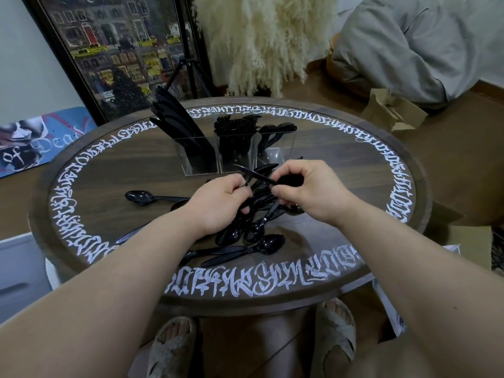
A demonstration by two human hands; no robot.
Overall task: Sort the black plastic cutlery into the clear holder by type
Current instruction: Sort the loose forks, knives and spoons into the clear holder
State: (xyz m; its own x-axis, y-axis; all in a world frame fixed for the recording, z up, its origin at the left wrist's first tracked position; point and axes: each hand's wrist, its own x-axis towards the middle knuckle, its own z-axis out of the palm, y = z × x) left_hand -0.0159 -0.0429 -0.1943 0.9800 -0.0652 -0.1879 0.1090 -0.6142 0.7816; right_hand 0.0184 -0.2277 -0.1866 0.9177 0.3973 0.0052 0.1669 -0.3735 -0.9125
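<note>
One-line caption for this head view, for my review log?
Both hands, left hand and right hand, gather black spoons before the clear holder on the lettered round table.

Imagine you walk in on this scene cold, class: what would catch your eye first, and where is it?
First, the two hands at the table's centre: the left hand and right hand both grip a bundle of black spoons. Just beyond them stands the clear holder, with knives fanning from its left compartment and forks in the middle one. White calligraphy ringing the round table also stands out.
</note>
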